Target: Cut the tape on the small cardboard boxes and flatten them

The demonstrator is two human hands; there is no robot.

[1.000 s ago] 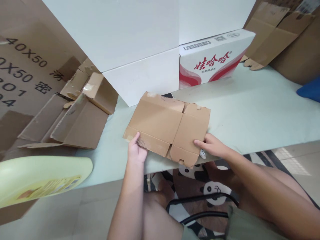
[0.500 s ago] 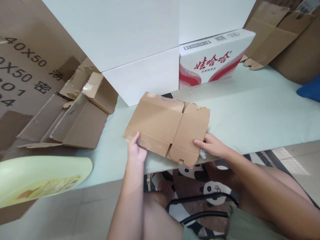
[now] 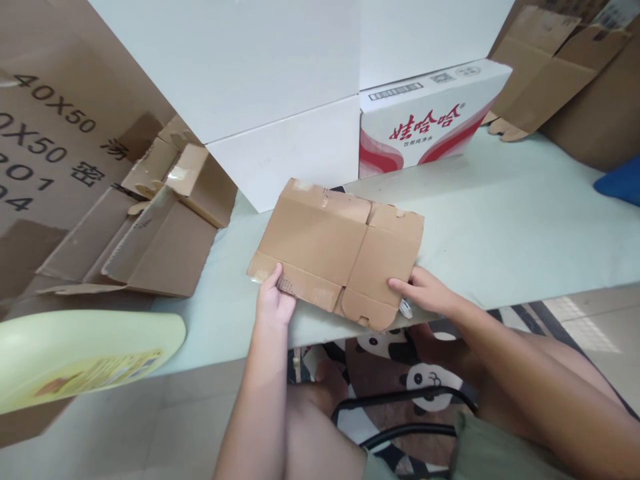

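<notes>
A flattened brown cardboard box lies at the near edge of the pale green table, its far edge lifted slightly. My left hand grips its near left corner, thumb on top. My right hand holds its near right edge, thumb on top and fingers underneath. A small white object shows just under my right hand; what it is I cannot make out.
Large white boxes stand behind the flat box. A white carton with red print sits to their right. Flattened brown cartons lie on the left, more cardboard at the back right. A pale yellow object lies near left, a blue thing far right.
The far edge of the flat box has risen a little; both hands stay at the same corners.
</notes>
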